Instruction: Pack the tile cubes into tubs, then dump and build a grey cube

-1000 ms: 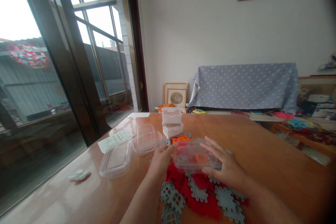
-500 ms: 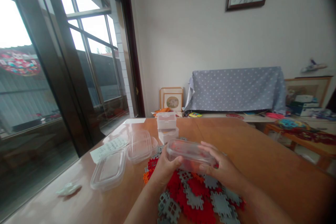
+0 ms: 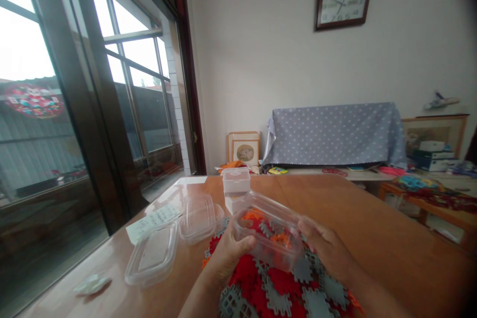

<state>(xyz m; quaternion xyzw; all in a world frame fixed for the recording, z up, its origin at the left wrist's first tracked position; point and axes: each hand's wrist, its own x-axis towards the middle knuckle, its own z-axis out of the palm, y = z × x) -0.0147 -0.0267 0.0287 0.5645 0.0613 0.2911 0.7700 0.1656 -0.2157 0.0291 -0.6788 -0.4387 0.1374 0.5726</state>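
Observation:
Over a pile of plastic puzzle-like tiles (image 3: 278, 303), red, grey and orange, I hold a clear plastic container (image 3: 276, 258). My left hand (image 3: 229, 251) grips its left end, thumb on the near rim. The container's clear lid (image 3: 274, 203) is tilted up along the far side. My right hand (image 3: 326, 243) has its fingers closed on the lid's right end. Red, orange and grey pieces show through the container; I cannot tell whether they lie inside it or beneath it.
Left on the table lie a clear lidded box (image 3: 152, 253), more clear containers (image 3: 197, 218), a written paper (image 3: 154, 221) and a crumpled white wrapper (image 3: 92, 284). Small white boxes (image 3: 236, 184) are stacked behind the pile. A glass door frame (image 3: 93, 84) borders the left.
The lid has come off the near rim and tilted up at the far side. The container now gapes toward me. My right hand has moved slightly right, and the view has tipped up.

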